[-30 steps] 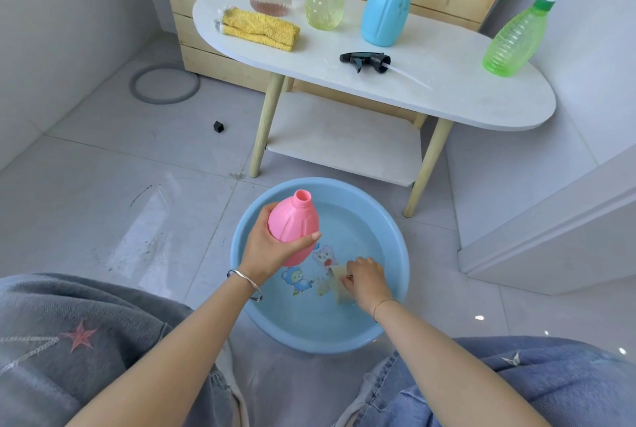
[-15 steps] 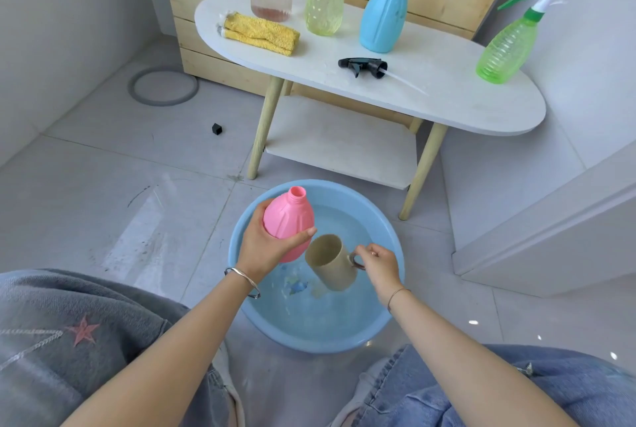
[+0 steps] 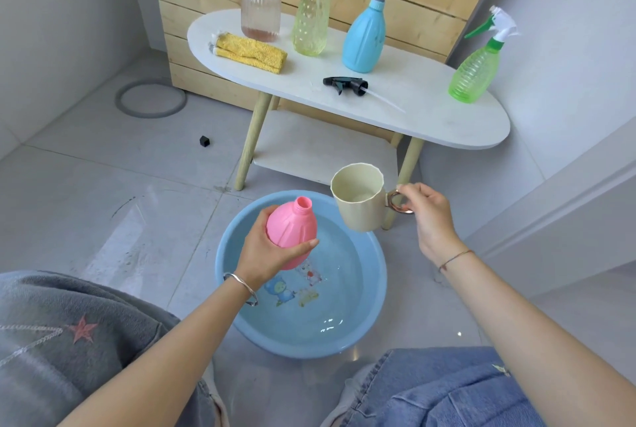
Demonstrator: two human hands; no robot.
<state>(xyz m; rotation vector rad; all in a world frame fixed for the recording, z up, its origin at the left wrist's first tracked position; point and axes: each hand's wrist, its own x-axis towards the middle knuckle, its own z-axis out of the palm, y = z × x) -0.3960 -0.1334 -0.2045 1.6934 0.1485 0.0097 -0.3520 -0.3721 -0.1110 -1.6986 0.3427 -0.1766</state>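
Left grip [image 3: 266, 254] wraps pink bottle [image 3: 292, 225] | axis near-upright, neck up | right grip [image 3: 430, 216] holds cup [image 3: 359, 208]

Your white table [image 3: 447, 123] holds a pinkish sprayer [image 3: 261, 13], a yellow sprayer [image 3: 311, 24], a blue sprayer [image 3: 364, 41] and a green sprayer [image 3: 475, 72]. Beside them you have a yellow cloth [image 3: 249, 53] and a black trigger head [image 3: 346, 85].

A round blue plastic basin [image 3: 373, 289] sat on the floor before a white oval table [image 3: 430, 113]; over its far rim, a pink plastic bottle [image 3: 290, 230] was just left of a beige faceted mug [image 3: 358, 206].
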